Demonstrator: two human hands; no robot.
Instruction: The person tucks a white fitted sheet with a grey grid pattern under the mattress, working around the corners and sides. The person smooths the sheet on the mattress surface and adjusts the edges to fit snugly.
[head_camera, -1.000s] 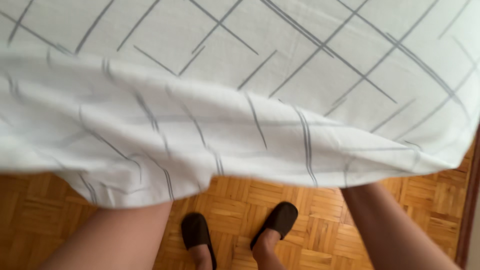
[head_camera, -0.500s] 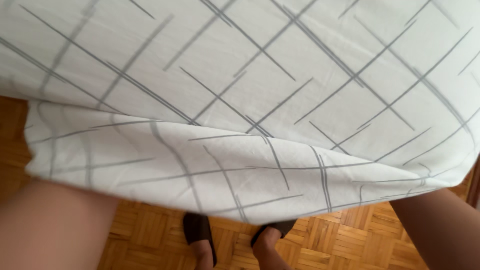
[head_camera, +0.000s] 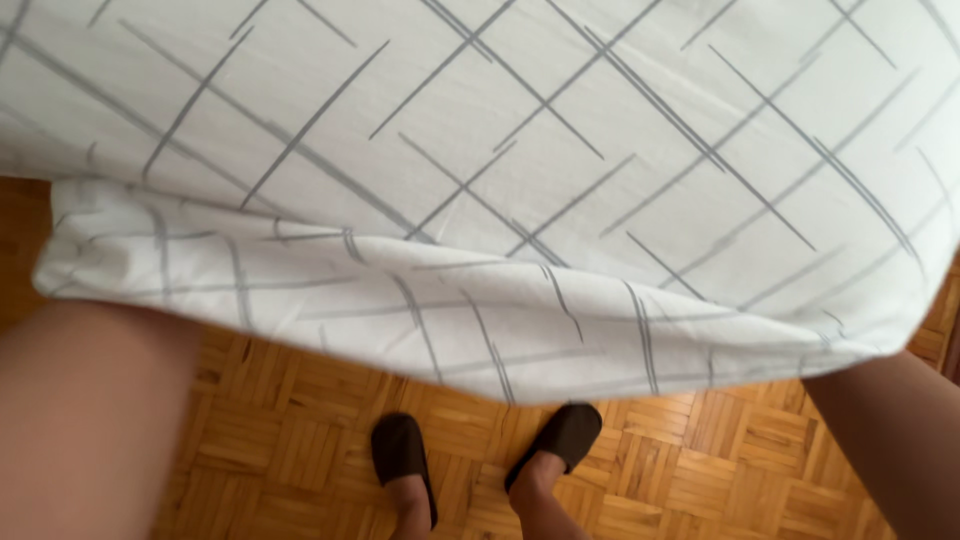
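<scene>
Bed sheet (head_camera: 520, 170): white with grey lines, is hanging folded across the view above the parquet floor (head_camera: 300, 440); it is looking light, soft and floppy, best taken at the corners.
Forearms: are reaching under it at both sides.
Hands: hidden behind the cloth, so I cannot tell their grip.
Slippers (head_camera: 400, 460): brown, below.

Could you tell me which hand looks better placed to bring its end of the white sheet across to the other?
Hard to call: both hands are hidden under the white sheet. Perhaps the left, whose forearm sits nearer its folded end.
</scene>
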